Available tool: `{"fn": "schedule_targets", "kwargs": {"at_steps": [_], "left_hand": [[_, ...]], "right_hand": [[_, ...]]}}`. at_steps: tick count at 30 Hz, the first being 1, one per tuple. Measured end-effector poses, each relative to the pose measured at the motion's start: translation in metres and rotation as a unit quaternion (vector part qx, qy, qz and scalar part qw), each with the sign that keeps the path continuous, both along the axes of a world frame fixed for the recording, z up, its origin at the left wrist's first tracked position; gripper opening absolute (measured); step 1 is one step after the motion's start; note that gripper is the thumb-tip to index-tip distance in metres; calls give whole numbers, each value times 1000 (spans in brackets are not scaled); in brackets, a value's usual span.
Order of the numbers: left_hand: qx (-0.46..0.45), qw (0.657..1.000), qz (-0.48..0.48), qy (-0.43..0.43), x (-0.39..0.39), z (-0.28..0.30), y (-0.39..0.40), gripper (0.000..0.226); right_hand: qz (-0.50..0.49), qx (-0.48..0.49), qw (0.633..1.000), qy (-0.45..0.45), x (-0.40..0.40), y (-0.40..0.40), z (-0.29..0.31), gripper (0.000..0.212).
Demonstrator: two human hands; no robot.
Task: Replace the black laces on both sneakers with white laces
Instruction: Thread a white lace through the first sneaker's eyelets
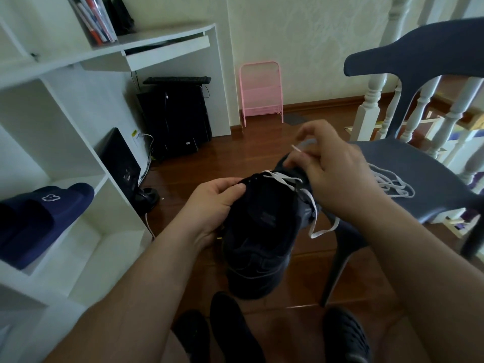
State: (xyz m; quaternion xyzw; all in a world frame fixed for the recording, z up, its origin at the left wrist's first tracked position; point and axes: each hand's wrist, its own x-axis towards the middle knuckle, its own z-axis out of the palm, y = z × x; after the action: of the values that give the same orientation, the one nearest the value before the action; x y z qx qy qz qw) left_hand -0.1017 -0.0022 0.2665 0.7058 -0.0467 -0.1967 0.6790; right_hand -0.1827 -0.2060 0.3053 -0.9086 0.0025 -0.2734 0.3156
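Head view: we hold black sneaker (262, 231) in air between us and blue chair (419, 184), toe pointing away, to keep eyelets facing us. Left hand (217, 203) grips sneaker's side, fingers curled, steadying it. Right hand (332, 171) pinches white lace (298, 150) tip at upper eyelets, likely threading. Lower rows already crossed white. Spare white lace (392, 184) lies bunched on chair seat, within reach. No black lace in sight.
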Motion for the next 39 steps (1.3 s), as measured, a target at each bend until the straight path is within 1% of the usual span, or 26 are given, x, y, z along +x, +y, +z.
{"fn": "schedule_targets", "kwargs": {"at_steps": [2, 5, 9, 11, 15, 19, 22, 24, 26, 29, 31, 32, 33, 36, 39], "left_hand": [[22, 999, -5, -25, -4, -4, -4, 15], [44, 998, -8, -52, -9, -9, -10, 14], [40, 997, -14, -68, -15, -11, -17, 14], [34, 997, -14, -68, -18, -11, -19, 14], [17, 997, -15, -75, -20, -9, -17, 13], [24, 995, -20, -98, -22, -10, -16, 11], [67, 986, -22, -153, -21, -12, -15, 10], [102, 976, -26, -189, -21, -13, -13, 10], [126, 970, -33, -204, -22, -13, -12, 10], [122, 975, -36, -184, -23, -13, -11, 23], [102, 981, -26, -163, -22, -14, -11, 25], [89, 984, -20, -155, -22, -14, -11, 22], [75, 986, -13, -147, -22, -13, -11, 19], [23, 993, -9, -117, -23, -10, -12, 15], [-48, 997, -30, -61, -25, -7, -13, 26]], "right_hand": [[-1, -16, 999, 39, 5, 8, -2, 3], [-2, -75, 991, 111, 12, 19, -10, 5], [-10, -53, 985, 162, 22, 24, -19, 7], [-24, -50, 985, 164, 24, 23, -20, 6], [-41, -32, 985, 163, 23, 22, -22, 12], [-49, -21, 986, 158, 22, 24, -24, 12], [-49, -6, 988, 145, 21, 27, -23, 12], [-52, -21, 988, 142, 22, 29, -23, 11], [-59, -43, 988, 135, 22, 30, -23, 7], [-52, -35, 991, 115, 20, 30, -22, 12], [-39, -28, 992, 113, 18, 31, -22, 9], [-32, -25, 993, 114, 17, 32, -22, 5], [-27, -21, 993, 116, 17, 32, -22, 7], [-30, -7, 994, 101, 14, 33, -23, 19], [-45, 17, 995, 88, 13, 31, -24, 24]]}}
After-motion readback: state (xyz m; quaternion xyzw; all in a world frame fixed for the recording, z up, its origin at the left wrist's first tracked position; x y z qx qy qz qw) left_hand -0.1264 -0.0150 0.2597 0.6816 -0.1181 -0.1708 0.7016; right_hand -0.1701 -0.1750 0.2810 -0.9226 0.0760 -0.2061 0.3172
